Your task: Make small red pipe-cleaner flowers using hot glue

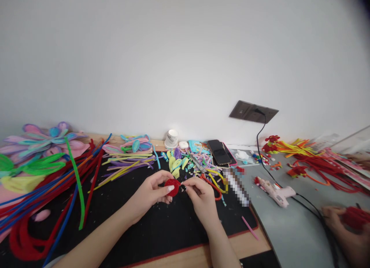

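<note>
Just above a black mat (173, 225) my two hands meet near the middle of the view. My left hand (154, 191) is closed round a small round red fuzzy piece (172, 187), with the thumb lying across its front. At the right edge of that piece, my right hand (199, 192) pinches with thumb and forefinger; a small dark spot shows at the fingertips, too small to make out. Short pipe-cleaner cuttings (189, 164) in many colours lie behind the hands.
Long pipe cleaners (76, 183) cover the left side. A paper cup (172, 137) and a phone (220, 152) stand and lie at the back. On the grey table (277, 221) at right are a pink glue gun (279, 192) and another person's hand (337, 221) by a red object.
</note>
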Demonstrator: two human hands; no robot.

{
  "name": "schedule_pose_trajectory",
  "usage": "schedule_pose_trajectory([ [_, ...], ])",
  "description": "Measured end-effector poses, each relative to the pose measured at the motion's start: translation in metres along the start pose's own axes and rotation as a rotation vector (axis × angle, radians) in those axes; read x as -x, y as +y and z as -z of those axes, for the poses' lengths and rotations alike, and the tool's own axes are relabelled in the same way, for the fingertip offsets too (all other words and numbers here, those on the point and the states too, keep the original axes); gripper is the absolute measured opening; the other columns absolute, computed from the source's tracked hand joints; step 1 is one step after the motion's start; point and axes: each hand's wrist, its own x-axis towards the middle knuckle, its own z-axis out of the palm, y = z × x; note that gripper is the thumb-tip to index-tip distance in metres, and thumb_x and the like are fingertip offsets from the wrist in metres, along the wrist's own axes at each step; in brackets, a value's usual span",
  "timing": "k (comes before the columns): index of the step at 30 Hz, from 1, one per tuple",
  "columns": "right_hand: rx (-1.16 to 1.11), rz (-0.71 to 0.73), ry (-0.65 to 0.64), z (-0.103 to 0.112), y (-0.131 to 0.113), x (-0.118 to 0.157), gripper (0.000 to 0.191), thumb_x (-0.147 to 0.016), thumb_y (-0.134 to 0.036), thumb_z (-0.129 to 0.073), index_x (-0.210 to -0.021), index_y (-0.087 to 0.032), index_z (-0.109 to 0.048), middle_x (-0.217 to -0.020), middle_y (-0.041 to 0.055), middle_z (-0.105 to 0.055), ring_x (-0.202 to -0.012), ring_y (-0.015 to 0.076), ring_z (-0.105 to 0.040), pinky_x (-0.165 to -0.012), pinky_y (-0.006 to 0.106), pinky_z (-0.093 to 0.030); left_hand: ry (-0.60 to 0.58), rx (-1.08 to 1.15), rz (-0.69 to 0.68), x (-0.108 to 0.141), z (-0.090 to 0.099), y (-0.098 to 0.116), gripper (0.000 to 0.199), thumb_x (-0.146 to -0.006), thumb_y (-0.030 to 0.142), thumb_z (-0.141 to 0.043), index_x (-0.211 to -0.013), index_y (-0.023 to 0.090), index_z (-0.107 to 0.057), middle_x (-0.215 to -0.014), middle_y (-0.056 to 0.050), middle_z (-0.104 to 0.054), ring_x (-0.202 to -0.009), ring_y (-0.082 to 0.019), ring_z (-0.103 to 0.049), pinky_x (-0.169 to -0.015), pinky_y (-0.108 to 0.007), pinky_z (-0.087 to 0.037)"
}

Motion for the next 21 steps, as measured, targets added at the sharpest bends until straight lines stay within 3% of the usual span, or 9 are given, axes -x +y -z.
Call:
schedule_pose_trajectory([
  [13,-0.013,-0.009,0.020,0.000,0.005,0.002,0.017,-0.079,-0.010,-0.055,-0.082,-0.021,-0.068,-0.078,0.0026,-0.065,-0.069,0.0148,-0.060,-0.061,0.023,-0.046,0.034,-0.039,-0.025,0.000,0.000,0.000,0.023,-0.076,0.027,-0.067,-0.095,0.020,-0.058,-0.087,0.000,-0.063,-0.058,-0.009,-0.057,-0.058,-0.024,-0.046],
  [21,0.011,0.157,0.016,0.003,-0.006,-0.002,0.023,-0.080,-0.007,-0.055,-0.082,-0.022,-0.071,-0.080,0.0039,-0.068,-0.077,0.0161,-0.063,-0.069,0.025,-0.049,0.055,-0.003,-0.010,0.001,-0.001,0.004,0.024,-0.073,0.028,-0.069,-0.094,0.020,-0.059,-0.086,0.000,-0.062,-0.060,-0.010,-0.057,-0.060,-0.025,-0.047],
])
